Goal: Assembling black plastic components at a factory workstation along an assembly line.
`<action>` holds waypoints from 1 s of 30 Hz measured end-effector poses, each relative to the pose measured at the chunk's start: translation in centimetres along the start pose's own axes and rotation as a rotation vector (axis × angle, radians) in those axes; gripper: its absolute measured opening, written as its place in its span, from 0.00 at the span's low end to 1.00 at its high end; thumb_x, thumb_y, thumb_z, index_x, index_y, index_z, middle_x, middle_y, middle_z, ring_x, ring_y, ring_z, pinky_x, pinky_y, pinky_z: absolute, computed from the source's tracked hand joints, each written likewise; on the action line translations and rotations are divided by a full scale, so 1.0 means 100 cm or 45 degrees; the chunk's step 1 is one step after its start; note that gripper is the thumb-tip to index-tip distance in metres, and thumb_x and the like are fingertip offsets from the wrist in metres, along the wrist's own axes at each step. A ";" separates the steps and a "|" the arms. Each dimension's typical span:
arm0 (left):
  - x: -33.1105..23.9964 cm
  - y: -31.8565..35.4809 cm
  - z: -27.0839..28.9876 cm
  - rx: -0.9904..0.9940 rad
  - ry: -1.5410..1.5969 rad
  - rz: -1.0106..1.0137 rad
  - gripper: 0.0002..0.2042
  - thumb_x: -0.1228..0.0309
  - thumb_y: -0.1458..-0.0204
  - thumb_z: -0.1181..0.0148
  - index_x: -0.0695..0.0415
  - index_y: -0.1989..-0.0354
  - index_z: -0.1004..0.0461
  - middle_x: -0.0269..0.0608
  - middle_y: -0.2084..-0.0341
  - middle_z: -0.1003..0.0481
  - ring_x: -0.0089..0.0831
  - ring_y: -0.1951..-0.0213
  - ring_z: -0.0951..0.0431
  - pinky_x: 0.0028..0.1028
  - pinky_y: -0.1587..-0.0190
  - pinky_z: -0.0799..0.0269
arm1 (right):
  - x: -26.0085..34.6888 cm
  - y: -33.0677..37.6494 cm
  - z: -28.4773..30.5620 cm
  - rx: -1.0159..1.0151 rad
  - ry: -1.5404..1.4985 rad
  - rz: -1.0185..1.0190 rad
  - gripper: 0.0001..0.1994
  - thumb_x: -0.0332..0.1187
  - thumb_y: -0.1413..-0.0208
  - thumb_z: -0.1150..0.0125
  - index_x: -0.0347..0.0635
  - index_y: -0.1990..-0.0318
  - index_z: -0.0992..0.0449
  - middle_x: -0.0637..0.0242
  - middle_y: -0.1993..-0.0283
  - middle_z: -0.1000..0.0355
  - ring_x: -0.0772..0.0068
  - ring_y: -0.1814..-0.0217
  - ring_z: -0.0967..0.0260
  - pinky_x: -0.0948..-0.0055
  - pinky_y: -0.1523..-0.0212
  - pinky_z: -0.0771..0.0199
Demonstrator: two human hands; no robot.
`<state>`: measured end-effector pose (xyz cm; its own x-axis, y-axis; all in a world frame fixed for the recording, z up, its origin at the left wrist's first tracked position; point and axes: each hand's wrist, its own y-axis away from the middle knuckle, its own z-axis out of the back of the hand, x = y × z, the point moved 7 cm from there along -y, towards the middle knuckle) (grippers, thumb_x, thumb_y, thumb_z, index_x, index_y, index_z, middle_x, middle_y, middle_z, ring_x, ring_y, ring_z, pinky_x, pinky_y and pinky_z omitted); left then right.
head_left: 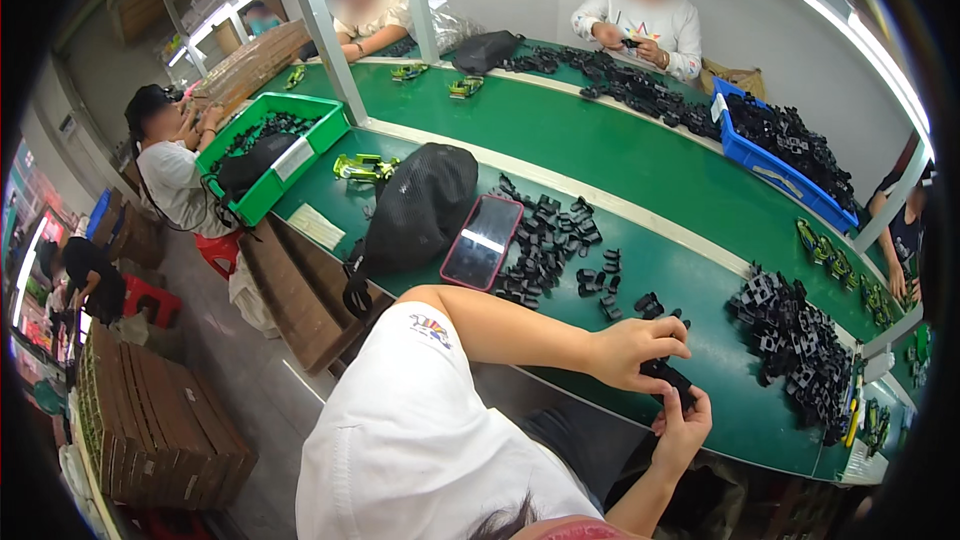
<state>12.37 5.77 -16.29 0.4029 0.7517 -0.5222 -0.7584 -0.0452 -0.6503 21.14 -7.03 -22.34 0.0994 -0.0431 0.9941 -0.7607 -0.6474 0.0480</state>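
The left hand (640, 352) and right hand (684, 432) pinch a black part (668, 377) between them, near the table (690, 275) edge. It looks light, stiff (probably plastic), a little slick; its ends seem the best hold.

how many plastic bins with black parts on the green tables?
2: a green bin at upper left, beyond the black mesh bag, and a blue bin at upper right. Others may be hidden at the dark rim.
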 end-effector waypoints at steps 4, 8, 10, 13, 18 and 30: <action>-0.004 -0.003 0.002 -0.001 -0.044 -0.063 0.30 0.60 0.65 0.31 0.57 0.53 0.34 0.44 0.59 0.34 0.43 0.63 0.28 0.33 0.64 0.28 | 0.004 0.001 0.002 -0.059 -0.030 0.026 0.11 0.28 0.49 0.39 0.35 0.62 0.34 0.71 0.81 0.36 0.87 0.88 0.44 0.88 0.90 0.48; -0.001 -0.001 0.001 -0.004 -0.017 -0.011 0.29 0.61 0.64 0.31 0.57 0.52 0.34 0.46 0.57 0.35 0.43 0.61 0.28 0.33 0.62 0.29 | 0.003 0.004 0.005 -0.088 -0.030 0.019 0.11 0.28 0.50 0.38 0.35 0.62 0.34 0.71 0.81 0.36 0.87 0.88 0.44 0.88 0.90 0.48; -0.001 0.000 0.000 -0.031 -0.028 0.029 0.29 0.61 0.62 0.32 0.57 0.51 0.35 0.47 0.57 0.35 0.44 0.61 0.28 0.33 0.62 0.29 | 0.004 0.006 0.004 -0.071 -0.052 0.027 0.11 0.29 0.50 0.38 0.35 0.63 0.33 0.71 0.81 0.36 0.87 0.88 0.44 0.88 0.90 0.48; -0.009 -0.008 0.016 -0.222 -0.098 0.029 0.28 0.65 0.58 0.36 0.58 0.48 0.38 0.49 0.57 0.36 0.45 0.64 0.28 0.34 0.64 0.29 | 0.003 0.005 0.006 -0.070 -0.014 0.020 0.11 0.29 0.50 0.38 0.35 0.63 0.33 0.71 0.82 0.36 0.87 0.88 0.43 0.88 0.89 0.48; -0.049 -0.037 0.135 -0.751 -0.080 0.096 0.27 0.81 0.53 0.46 0.62 0.43 0.46 0.31 0.74 0.36 0.17 0.76 0.35 0.14 0.76 0.39 | 0.004 0.002 0.000 -0.058 -0.009 0.010 0.11 0.29 0.50 0.38 0.36 0.62 0.32 0.73 0.83 0.37 0.88 0.88 0.44 0.88 0.89 0.48; -0.085 -0.054 0.103 -0.488 -0.211 -0.127 0.23 0.83 0.60 0.42 0.58 0.51 0.33 0.41 0.72 0.33 0.28 0.73 0.31 0.24 0.76 0.34 | 0.004 0.002 0.004 -0.071 -0.028 0.018 0.13 0.29 0.51 0.37 0.35 0.61 0.34 0.73 0.82 0.37 0.87 0.88 0.43 0.87 0.89 0.47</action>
<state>7.75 6.40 -2.66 0.3530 0.8588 -0.3713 -0.4619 -0.1851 -0.8674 21.26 -7.49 -21.98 0.1020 -0.0686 0.9924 -0.7965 -0.6034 0.0402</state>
